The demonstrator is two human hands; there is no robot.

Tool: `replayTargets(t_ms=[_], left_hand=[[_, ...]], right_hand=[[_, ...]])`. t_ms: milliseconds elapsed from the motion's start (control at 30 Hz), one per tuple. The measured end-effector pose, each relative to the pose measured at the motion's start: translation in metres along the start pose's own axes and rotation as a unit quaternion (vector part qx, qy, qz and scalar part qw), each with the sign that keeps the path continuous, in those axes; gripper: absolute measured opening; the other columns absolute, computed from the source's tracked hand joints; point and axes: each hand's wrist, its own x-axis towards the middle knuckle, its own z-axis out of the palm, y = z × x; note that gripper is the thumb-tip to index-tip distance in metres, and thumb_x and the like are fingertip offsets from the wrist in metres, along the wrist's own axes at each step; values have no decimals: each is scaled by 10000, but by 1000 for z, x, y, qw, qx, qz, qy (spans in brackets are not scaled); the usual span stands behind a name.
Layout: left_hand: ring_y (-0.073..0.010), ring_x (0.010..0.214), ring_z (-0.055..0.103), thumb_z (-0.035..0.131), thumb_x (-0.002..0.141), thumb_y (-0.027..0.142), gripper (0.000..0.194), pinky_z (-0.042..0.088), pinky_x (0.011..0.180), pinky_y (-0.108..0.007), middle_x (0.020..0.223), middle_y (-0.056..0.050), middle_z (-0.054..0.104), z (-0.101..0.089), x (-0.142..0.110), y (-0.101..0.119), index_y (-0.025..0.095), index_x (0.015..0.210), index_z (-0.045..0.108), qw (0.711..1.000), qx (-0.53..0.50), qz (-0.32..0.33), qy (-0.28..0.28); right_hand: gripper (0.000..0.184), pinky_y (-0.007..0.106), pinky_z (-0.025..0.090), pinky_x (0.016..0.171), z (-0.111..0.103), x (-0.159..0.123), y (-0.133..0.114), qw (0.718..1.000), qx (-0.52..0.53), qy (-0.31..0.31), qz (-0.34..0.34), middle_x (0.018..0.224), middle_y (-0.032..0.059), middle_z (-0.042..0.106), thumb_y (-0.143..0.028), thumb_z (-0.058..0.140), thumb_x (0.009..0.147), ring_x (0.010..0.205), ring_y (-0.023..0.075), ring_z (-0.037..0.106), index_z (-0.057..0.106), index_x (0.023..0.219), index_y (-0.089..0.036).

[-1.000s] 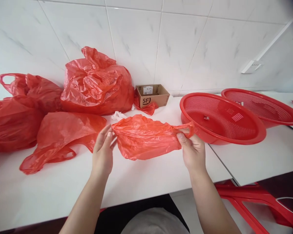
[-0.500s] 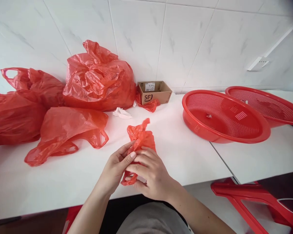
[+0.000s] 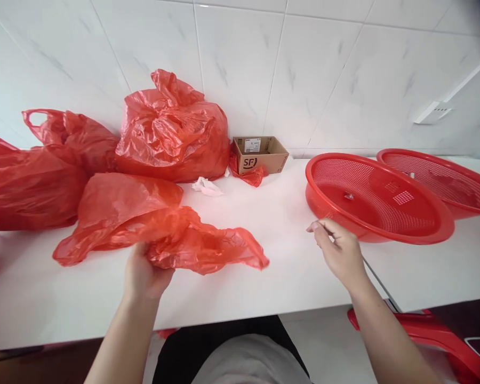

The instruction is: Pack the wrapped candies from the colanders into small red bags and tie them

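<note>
My left hand (image 3: 146, 274) is closed on a thin red plastic bag (image 3: 202, 248), its fingers partly hidden under the film. The bag stretches out to the right above the white table, loose and crumpled. Part of it overlaps another flattened red plastic bag (image 3: 120, 200) lying behind. My right hand (image 3: 338, 250) is apart from the bag, in front of a red perforated basket (image 3: 316, 197). Its fingers are curled in towards the thumb, and nothing shows between them.
Several filled red bags (image 3: 176, 138) stand at the back left. A small open cardboard box (image 3: 266, 160), a crumpled white scrap (image 3: 208, 186) and a second red basket (image 3: 460, 208) are along the wall side. A red plastic stool (image 3: 436, 336) is below the table at right.
The bunched bag between both hands is now spread out in my left hand, which moved left. My right hand let go of it and moved right towards the basket. The view shifted slightly.
</note>
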Motion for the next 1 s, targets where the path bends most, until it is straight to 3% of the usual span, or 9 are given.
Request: replayTargets(t_ms=[133,267,367,467,600,733,833,933,1000], left_hand=[[-129,689,655,685,780,221,50,569,604,-209,774,3,688,11,-13,-20,184,769,653,999,12,-25,-36],[-97,595,607,754,737,273,138,539,555,-182,701,29,648,25,-30,-38,188,757,648,993,21,-82,-77],[-108,603,619,723,762,284,115,541,533,-185,731,3,669,22,-40,-36,187,779,665,987,25,-136,-86],[-116,572,616,677,797,269,83,537,490,-193,707,-14,665,3,-36,-20,190,777,660,984,46,-162,-64],[-83,531,584,607,824,169,57,531,496,-162,674,5,636,-21,-13,1,188,781,639,993,27,-118,-3],[-139,914,660,641,824,194,212,571,799,-233,1036,-25,665,-19,-19,-10,235,1032,656,992,124,15,-16],[-221,1287,494,714,788,192,510,424,1084,-382,1344,-20,522,-8,-52,-28,371,1242,569,919,299,255,-42],[-328,1445,286,679,773,99,428,236,1178,-548,1524,4,331,-1,-77,-41,379,1097,667,749,438,479,-133],[-406,1469,199,674,765,96,332,162,1164,-621,1583,20,263,0,-72,-47,353,967,733,635,541,519,-187]], right_hand=[[140,290,477,667,-2,-23,-60,990,102,-39,-91,768,13,662,-260,509,937,700,168,623,621,855,-238],[177,283,490,687,46,-37,-108,955,159,-154,-199,840,32,671,-139,454,912,745,163,614,605,951,-223],[284,306,483,702,89,-27,-99,966,24,-197,-162,945,88,677,-70,424,853,840,203,621,616,1028,-186],[318,346,468,699,103,-6,-71,945,-112,-287,-107,988,126,700,-91,504,798,866,260,640,651,1070,-166],[463,315,405,564,75,21,-47,910,-169,-369,-82,840,61,730,-80,564,693,673,229,644,681,1120,-216],[670,314,432,614,47,35,-53,896,-221,-371,-103,1094,76,728,-52,592,624,865,264,685,656,1254,-269],[659,372,467,716,41,39,-60,885,-256,-375,-104,1105,113,726,-43,610,643,964,323,675,665,1266,-250],[576,469,468,842,43,36,-63,890,-229,-378,-112,1001,113,745,-39,603,691,1007,360,663,702,1215,-256],[554,526,449,915,46,31,-64,892,-207,-380,-132,1048,117,737,-48,598,722,1076,375,641,700,1220,-267]])
